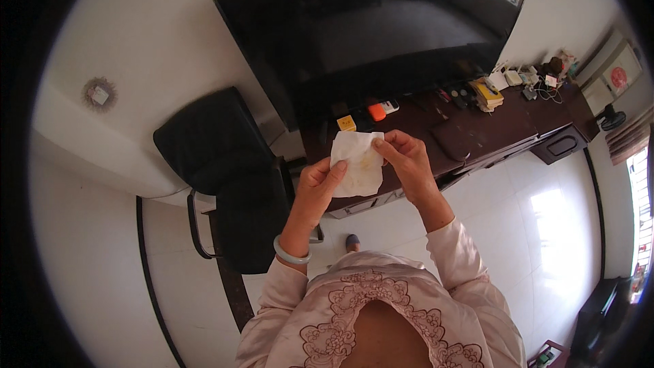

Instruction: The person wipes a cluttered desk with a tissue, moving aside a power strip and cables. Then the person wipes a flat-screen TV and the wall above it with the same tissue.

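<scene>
A white sheet of tissue or cloth (357,171) with faint yellowish stains is stretched between my two hands. My left hand (322,184) pinches its left edge, thumb on top. At the upper right corner my right hand (406,158) grips it between thumb and fingers. The sheet hangs in front of the near edge of a dark wooden TV cabinet (409,138). Just beyond it on the cabinet are a yellow box (346,123) and an orange object (377,112).
A large television (388,30) stands behind the cabinet. To the left is a black armchair (240,214). Yellow-topped books or papers (488,94), a white device (513,78) and cables lie on the cabinet's right part. A small fan (610,118) stands at the far right.
</scene>
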`<state>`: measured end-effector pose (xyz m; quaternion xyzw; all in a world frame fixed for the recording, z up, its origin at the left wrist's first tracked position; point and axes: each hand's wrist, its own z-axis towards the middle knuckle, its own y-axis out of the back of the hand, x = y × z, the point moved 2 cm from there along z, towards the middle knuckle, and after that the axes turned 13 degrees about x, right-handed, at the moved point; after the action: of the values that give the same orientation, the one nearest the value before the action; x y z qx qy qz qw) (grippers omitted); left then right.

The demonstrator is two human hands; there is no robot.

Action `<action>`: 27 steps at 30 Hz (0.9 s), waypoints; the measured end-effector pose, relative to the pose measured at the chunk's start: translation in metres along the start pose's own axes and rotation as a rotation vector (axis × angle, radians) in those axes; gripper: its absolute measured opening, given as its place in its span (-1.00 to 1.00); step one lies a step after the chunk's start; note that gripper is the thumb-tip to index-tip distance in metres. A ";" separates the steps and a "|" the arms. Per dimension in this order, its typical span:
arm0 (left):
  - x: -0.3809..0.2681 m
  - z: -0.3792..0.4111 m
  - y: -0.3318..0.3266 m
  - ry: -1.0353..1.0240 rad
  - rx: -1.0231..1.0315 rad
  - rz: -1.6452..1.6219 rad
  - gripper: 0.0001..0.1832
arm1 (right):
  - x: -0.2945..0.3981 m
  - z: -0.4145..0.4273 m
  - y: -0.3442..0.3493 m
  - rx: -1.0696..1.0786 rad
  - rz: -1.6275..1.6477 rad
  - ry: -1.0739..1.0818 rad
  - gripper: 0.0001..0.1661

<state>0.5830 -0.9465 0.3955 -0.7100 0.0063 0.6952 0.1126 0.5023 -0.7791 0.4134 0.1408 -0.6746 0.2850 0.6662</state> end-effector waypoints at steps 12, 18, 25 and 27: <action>-0.013 -0.003 0.033 -0.113 -0.064 -0.036 -0.65 | -0.022 0.024 -0.023 0.010 0.080 0.110 -0.83; -0.015 -0.002 0.039 -0.354 -0.199 0.022 -0.54 | -0.025 0.034 -0.036 -0.021 0.148 0.088 -0.84; -0.016 -0.005 0.049 -0.305 -0.168 -0.285 -0.55 | -0.037 0.043 -0.047 -0.004 0.390 0.097 -0.90; -0.016 -0.006 0.048 -0.313 -0.141 -0.403 -0.57 | -0.038 0.045 -0.051 0.005 0.463 0.086 -0.91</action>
<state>0.5800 -0.9970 0.4043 -0.5868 -0.2011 0.7587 0.1988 0.4971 -0.8525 0.3880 -0.0284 -0.6592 0.4377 0.6108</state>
